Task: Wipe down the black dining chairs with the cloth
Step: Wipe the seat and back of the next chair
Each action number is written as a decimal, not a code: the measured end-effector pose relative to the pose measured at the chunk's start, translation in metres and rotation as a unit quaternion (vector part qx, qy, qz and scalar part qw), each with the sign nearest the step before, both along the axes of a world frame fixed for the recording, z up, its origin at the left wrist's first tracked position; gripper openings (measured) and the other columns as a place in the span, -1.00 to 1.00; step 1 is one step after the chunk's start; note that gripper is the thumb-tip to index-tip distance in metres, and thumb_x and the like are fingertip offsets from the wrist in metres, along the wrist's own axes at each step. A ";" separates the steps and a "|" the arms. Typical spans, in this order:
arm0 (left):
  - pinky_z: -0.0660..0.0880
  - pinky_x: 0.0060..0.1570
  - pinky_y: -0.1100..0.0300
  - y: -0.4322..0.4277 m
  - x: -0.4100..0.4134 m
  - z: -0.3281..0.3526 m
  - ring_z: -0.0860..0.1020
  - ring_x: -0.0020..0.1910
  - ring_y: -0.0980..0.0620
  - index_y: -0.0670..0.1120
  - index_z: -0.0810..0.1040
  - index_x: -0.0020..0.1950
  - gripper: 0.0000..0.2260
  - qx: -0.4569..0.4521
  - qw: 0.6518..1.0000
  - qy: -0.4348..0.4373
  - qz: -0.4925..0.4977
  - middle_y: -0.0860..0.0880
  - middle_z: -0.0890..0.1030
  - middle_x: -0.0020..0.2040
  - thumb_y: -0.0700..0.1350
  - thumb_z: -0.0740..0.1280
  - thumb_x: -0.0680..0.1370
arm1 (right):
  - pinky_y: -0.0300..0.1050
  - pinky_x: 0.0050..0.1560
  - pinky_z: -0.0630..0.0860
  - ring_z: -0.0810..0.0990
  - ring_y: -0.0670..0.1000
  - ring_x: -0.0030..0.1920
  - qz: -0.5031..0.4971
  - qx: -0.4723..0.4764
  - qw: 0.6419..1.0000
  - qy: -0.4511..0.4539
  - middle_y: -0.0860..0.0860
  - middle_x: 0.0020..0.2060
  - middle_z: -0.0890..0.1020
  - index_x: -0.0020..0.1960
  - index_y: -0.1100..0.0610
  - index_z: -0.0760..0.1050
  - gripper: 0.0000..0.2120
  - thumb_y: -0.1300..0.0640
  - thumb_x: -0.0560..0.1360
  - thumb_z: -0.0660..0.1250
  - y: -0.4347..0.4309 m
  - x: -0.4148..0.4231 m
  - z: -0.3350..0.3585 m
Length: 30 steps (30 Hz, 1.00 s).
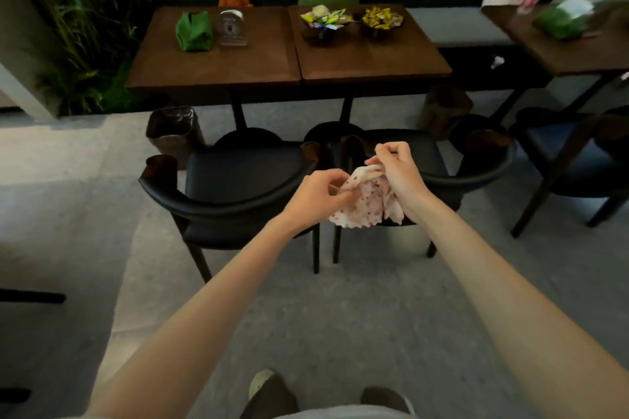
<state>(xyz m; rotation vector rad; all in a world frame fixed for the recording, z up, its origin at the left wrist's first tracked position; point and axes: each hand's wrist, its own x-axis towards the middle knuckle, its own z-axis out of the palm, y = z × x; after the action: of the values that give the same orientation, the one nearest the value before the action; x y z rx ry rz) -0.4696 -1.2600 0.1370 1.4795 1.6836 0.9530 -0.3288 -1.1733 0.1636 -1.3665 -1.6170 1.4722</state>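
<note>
Both my hands pinch the cloth (pixel 366 204), left hand (pixel 315 196) at its side, right hand (pixel 398 177) at its top. I hold it in the air over the backs of the 2 chairs (pixel 238 177) by the surface (pixel 306 58).

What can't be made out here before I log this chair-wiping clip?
Head view throughout.
Right chair, backrest middle: hidden behind the cloth, left hand and right hand.
Table sign: print blurred and too small.
Far-right chair: cut off by the frame's right edge.
Left chair: dust or dirt unreadable in the dim light.
</note>
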 end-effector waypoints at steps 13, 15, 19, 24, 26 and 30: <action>0.42 -0.25 0.41 0.097 0.228 -0.009 0.56 -0.23 0.28 0.08 0.60 -0.09 -0.86 0.037 0.997 0.016 0.061 0.16 0.62 -0.22 -0.15 0.32 0.54 | -0.36 -0.15 0.46 0.61 -0.25 -0.14 0.237 0.018 0.964 -0.121 -0.07 -0.07 0.65 0.16 -0.02 0.55 -0.65 -0.05 0.41 0.48 0.067 0.278 -0.002; 0.40 -0.30 0.44 0.114 0.259 -0.006 0.54 -0.27 0.29 0.12 0.58 -0.12 -0.86 0.027 0.998 0.021 0.061 0.17 0.60 -0.26 -0.14 0.32 0.53 | -0.34 -0.18 0.44 0.58 -0.24 -0.17 0.234 0.055 0.958 -0.158 -0.13 -0.09 0.63 0.13 -0.02 0.56 -0.61 -0.11 0.36 0.51 0.081 0.303 -0.006; 0.40 -0.31 0.46 0.156 0.303 0.000 0.54 -0.26 0.29 0.11 0.58 -0.12 -0.89 0.016 0.998 0.027 0.055 0.16 0.60 -0.25 -0.12 0.34 0.51 | -0.16 -0.20 0.49 0.56 -0.13 -0.24 0.208 0.105 0.964 -0.130 -0.07 -0.26 0.60 -0.09 0.06 0.57 -0.83 -0.03 0.45 0.46 0.116 0.338 -0.018; 0.45 -0.20 0.44 0.221 0.323 -0.008 0.54 -0.14 0.33 0.06 0.59 -0.06 -0.92 0.008 0.998 0.012 0.058 0.18 0.60 -0.18 -0.08 0.31 0.56 | -0.44 -0.22 0.41 0.56 -0.26 -0.18 0.179 0.128 0.969 -0.111 -0.15 -0.19 0.61 -0.04 -0.03 0.57 -0.92 0.01 0.56 0.32 0.181 0.372 -0.018; 0.48 -0.17 0.36 0.254 0.329 -0.018 0.56 -0.14 0.27 0.05 0.60 -0.07 -0.93 0.002 0.999 0.008 0.051 0.16 0.62 -0.18 -0.06 0.33 0.56 | -0.45 -0.17 0.40 0.54 -0.27 -0.10 0.175 0.139 0.967 -0.120 -0.18 -0.11 0.61 0.05 -0.04 0.56 -0.90 0.03 0.58 0.29 0.220 0.385 -0.023; 0.45 -0.25 0.42 0.333 0.341 -0.036 0.55 -0.20 0.29 0.09 0.60 -0.13 -0.92 -0.009 0.999 -0.021 0.047 0.14 0.62 -0.21 0.02 0.35 0.55 | -0.38 -0.02 0.39 0.52 -0.29 0.02 0.171 0.155 0.963 -0.139 -0.25 -0.02 0.58 0.11 -0.11 0.53 -0.86 0.05 0.61 0.24 0.315 0.408 -0.035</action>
<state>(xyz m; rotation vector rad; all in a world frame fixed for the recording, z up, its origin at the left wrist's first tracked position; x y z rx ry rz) -0.1283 -0.9265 0.1009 1.3695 1.7389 1.0093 0.0793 -0.8586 0.1285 -1.1953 -2.2479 1.1702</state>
